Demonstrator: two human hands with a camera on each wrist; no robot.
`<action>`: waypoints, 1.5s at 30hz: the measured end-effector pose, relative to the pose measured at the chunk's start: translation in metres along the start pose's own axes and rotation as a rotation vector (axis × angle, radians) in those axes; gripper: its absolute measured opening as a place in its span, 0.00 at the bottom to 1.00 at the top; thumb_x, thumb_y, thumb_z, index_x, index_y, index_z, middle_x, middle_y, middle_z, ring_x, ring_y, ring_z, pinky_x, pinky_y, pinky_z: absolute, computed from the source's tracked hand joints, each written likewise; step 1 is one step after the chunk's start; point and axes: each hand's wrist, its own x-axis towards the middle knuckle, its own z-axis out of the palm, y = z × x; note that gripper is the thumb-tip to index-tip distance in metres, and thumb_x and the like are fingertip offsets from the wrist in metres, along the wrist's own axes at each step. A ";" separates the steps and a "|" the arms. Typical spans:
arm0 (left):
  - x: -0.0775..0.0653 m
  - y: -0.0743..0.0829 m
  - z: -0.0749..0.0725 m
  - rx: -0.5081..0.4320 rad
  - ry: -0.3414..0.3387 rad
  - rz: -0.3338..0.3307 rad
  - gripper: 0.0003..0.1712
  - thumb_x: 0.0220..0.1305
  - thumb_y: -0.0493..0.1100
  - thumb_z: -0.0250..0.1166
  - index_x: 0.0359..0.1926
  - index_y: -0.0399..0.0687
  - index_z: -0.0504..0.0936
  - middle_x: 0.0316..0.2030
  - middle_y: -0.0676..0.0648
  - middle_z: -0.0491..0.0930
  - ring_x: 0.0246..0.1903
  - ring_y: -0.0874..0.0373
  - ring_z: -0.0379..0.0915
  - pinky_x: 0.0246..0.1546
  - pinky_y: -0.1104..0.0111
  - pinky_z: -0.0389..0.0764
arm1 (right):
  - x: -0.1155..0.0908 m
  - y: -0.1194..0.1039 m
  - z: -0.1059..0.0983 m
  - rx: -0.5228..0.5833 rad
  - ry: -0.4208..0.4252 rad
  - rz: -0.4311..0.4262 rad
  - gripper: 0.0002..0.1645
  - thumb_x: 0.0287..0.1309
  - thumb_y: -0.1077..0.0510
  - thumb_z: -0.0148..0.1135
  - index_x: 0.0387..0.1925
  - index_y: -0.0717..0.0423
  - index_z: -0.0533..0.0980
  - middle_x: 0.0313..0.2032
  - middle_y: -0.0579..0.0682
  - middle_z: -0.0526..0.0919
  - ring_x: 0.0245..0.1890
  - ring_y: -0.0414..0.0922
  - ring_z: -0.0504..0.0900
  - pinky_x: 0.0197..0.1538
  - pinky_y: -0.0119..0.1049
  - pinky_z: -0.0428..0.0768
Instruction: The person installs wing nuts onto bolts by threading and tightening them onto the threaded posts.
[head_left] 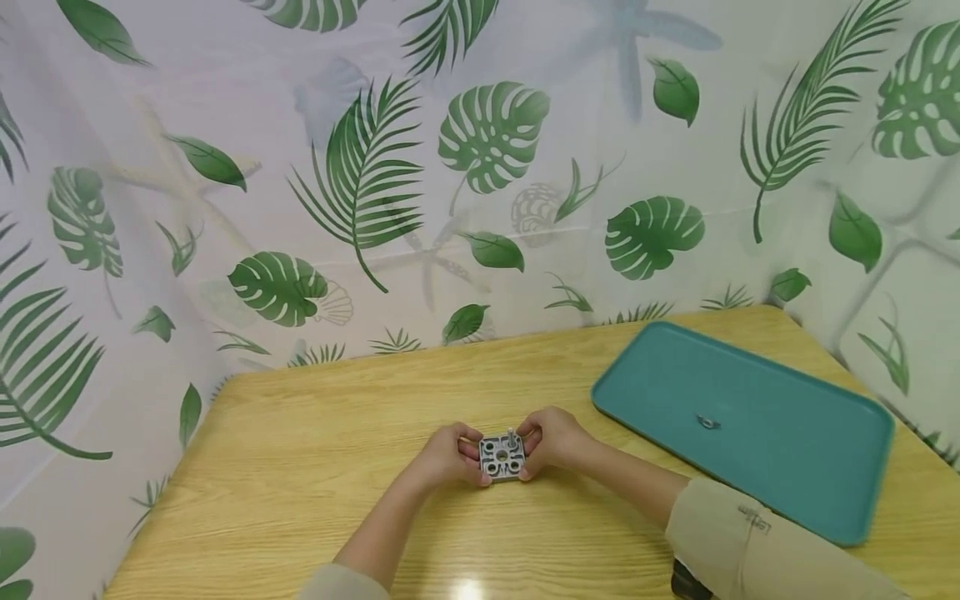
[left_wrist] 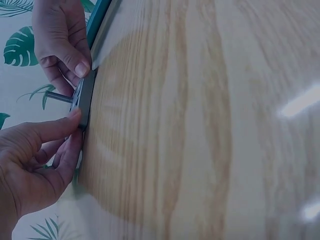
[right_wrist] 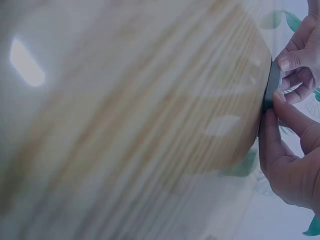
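A square grey metal plate (head_left: 501,467) with several round holes lies between my two hands, low over the wooden table, in the head view. From its far right corner a bolt (head_left: 512,437) sticks up. My left hand (head_left: 448,456) pinches the plate's left edge between thumb and fingers. Opposite, my right hand (head_left: 553,440) pinches the right edge. The left wrist view has the plate (left_wrist: 86,100) edge-on, with the bolt (left_wrist: 59,96) pointing away from the tabletop. In the right wrist view, fingers of both hands meet the plate's dark rim (right_wrist: 272,85).
A teal tray (head_left: 795,442) rests on the table's right side. On it lies a small metal wing nut (head_left: 707,422). Under my right sleeve a black object (head_left: 687,582) shows partly. A leaf-patterned cloth (head_left: 420,192) hangs behind the wooden table (head_left: 315,467).
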 end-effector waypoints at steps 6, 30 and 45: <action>-0.001 0.002 0.015 -0.013 -0.019 0.025 0.35 0.40 0.26 0.74 0.53 0.31 0.72 0.36 0.41 0.77 0.34 0.56 0.78 0.36 0.68 0.83 | -0.011 0.011 -0.009 -0.003 0.008 0.021 0.34 0.23 0.71 0.80 0.42 0.66 0.79 0.25 0.50 0.81 0.26 0.40 0.77 0.31 0.30 0.78; -0.015 0.018 0.049 0.051 -0.053 0.078 0.34 0.40 0.25 0.74 0.52 0.31 0.72 0.34 0.45 0.76 0.32 0.58 0.74 0.36 0.71 0.82 | -0.041 0.033 -0.025 0.050 -0.007 0.032 0.35 0.22 0.72 0.79 0.43 0.69 0.78 0.26 0.51 0.79 0.27 0.42 0.76 0.31 0.31 0.79; -0.015 0.005 0.055 -0.042 -0.113 0.132 0.35 0.39 0.27 0.76 0.52 0.32 0.72 0.36 0.46 0.75 0.33 0.60 0.75 0.38 0.74 0.82 | -0.057 0.043 -0.030 0.085 -0.038 -0.006 0.35 0.23 0.71 0.79 0.43 0.71 0.77 0.28 0.52 0.78 0.27 0.42 0.78 0.31 0.33 0.81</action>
